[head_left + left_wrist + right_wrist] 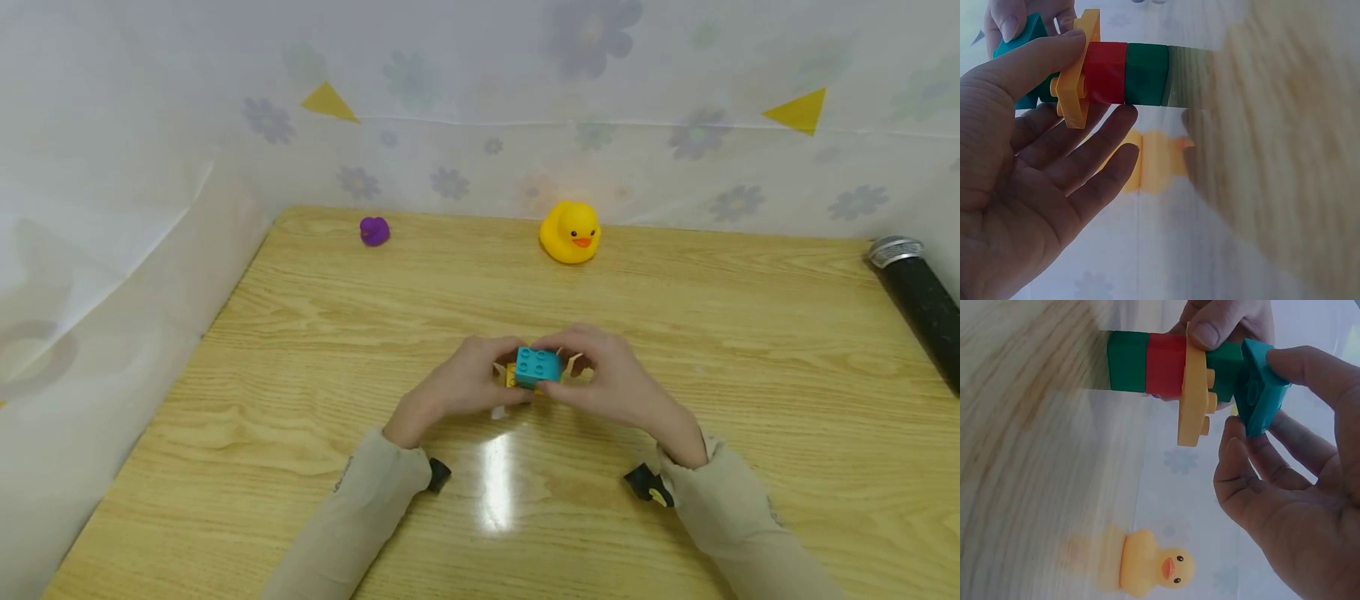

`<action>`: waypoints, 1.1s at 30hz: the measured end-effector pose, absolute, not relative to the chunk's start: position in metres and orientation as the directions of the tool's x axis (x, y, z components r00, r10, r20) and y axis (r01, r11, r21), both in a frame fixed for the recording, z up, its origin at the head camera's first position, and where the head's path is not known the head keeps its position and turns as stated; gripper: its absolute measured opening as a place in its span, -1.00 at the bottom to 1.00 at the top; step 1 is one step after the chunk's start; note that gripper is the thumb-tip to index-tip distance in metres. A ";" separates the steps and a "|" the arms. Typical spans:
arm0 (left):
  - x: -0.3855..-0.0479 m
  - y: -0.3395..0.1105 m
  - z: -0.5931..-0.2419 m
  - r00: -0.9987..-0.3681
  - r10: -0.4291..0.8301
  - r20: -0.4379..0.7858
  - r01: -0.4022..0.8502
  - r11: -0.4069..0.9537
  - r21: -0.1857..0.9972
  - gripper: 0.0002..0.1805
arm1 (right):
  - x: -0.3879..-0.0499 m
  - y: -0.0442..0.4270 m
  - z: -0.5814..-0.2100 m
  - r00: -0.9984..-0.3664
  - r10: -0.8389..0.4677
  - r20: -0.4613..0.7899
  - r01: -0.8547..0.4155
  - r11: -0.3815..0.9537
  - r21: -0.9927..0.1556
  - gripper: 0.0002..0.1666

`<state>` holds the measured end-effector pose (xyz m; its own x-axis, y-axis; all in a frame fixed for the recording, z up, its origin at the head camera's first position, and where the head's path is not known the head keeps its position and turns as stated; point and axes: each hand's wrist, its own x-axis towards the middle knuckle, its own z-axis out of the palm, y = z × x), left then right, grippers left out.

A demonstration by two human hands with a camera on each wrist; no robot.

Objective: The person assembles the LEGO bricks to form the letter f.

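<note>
A small stack of toy building blocks stands on the table. In the right wrist view it runs from a green brick (pixel 1127 362) on the tabletop through a red brick (pixel 1165 362) and a yellow plate (pixel 1194 415) to an upper green brick (pixel 1222 369). My left hand (pixel 468 379) grips the stack, its thumb on the yellow plate. Between thumb and fingers, my right hand (pixel 611 375) pinches a teal brick (pixel 536 365), which tilts against the top of the upper green brick. Whether the two are joined I cannot tell.
Behind the hands sits a yellow rubber duck (pixel 570 237). A small purple duck (pixel 374 231) is at the back left, and a black microphone (pixel 926 308) lies along the right side. A flowered sheet (pixel 465 150) hangs along the table's back edge.
</note>
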<state>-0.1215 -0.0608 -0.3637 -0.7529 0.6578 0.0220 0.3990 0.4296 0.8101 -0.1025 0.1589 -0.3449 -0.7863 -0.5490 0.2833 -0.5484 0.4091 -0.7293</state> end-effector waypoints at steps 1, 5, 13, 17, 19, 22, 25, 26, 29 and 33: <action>-0.121 -0.061 -0.364 -0.752 0.659 0.023 0.400 0.428 0.811 -0.63 | -0.102 0.159 -0.345 -0.785 -0.547 0.290 -0.555 0.413 -0.722 -0.55; -0.122 -0.061 -0.364 -0.748 0.664 0.022 0.411 0.437 0.800 -0.66 | -0.103 0.161 -0.344 -0.788 -0.535 0.305 -0.567 0.437 -0.698 -0.56; -0.122 -0.060 -0.363 -0.745 0.667 0.022 0.447 0.474 0.759 -0.62 | -0.105 0.167 -0.345 -0.776 -0.553 0.302 -0.581 0.442 -0.683 -0.54; -0.123 -0.061 -0.363 -0.748 0.663 0.017 0.444 0.482 0.756 -0.59 | -0.105 0.168 -0.347 -0.766 -0.562 0.311 -0.593 0.432 -0.679 -0.50; -0.123 -0.061 -0.363 -0.748 0.663 0.014 0.440 0.480 0.759 -0.59 | -0.105 0.168 -0.347 -0.762 -0.566 0.314 -0.597 0.426 -0.680 -0.50; -0.123 -0.061 -0.363 -0.747 0.665 0.015 0.433 0.469 0.770 -0.59 | -0.105 0.166 -0.348 -0.753 -0.568 0.333 -0.610 0.411 -0.677 -0.52; -0.123 -0.061 -0.363 -0.747 0.665 0.015 0.428 0.463 0.776 -0.60 | -0.105 0.164 -0.349 -0.742 -0.564 0.361 -0.630 0.406 -0.662 -0.53; -0.123 -0.061 -0.363 -0.747 0.665 0.013 0.426 0.463 0.777 -0.60 | -0.105 0.163 -0.349 -0.739 -0.563 0.370 -0.637 0.406 -0.655 -0.53; -0.123 -0.061 -0.363 -0.751 0.660 0.006 0.423 0.474 0.772 -0.61 | -0.105 0.162 -0.349 -0.736 -0.558 0.382 -0.647 0.414 -0.641 -0.53; -0.122 -0.061 -0.363 -0.755 0.656 0.003 0.422 0.482 0.768 -0.61 | -0.104 0.161 -0.349 -0.733 -0.561 0.383 -0.652 0.420 -0.632 -0.53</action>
